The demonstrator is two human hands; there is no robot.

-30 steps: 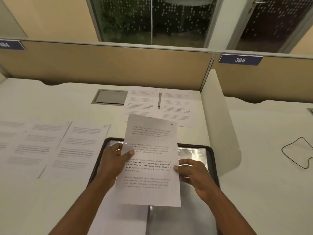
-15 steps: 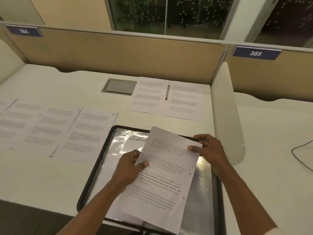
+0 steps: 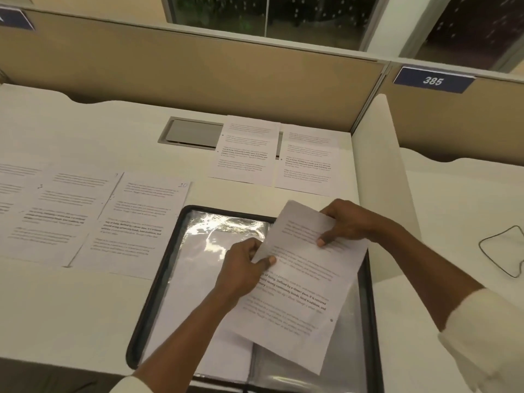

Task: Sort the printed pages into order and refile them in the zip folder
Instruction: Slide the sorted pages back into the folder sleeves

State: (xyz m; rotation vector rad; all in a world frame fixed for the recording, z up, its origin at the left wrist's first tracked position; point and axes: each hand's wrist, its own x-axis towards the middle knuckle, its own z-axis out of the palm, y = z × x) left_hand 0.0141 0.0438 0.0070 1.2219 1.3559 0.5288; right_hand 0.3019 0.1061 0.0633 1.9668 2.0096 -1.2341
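The fingers of the left hand are pinching the left edge of a printed page, and the right hand is clamping its top corner, thumb on top. The page is hanging tilted over the open zip folder, which is lying at the counter's front edge. Other pages are lying just left of it, and a white divider is standing close on the right.

The held page is matt white paper. The zip folder has glossy, crinkled clear plastic sleeves inside a dull black rim. The desk is smooth off-white laminate. At 12 o'clock, the partition looks like matt tan cloth, and the hatch like satin grey metal.
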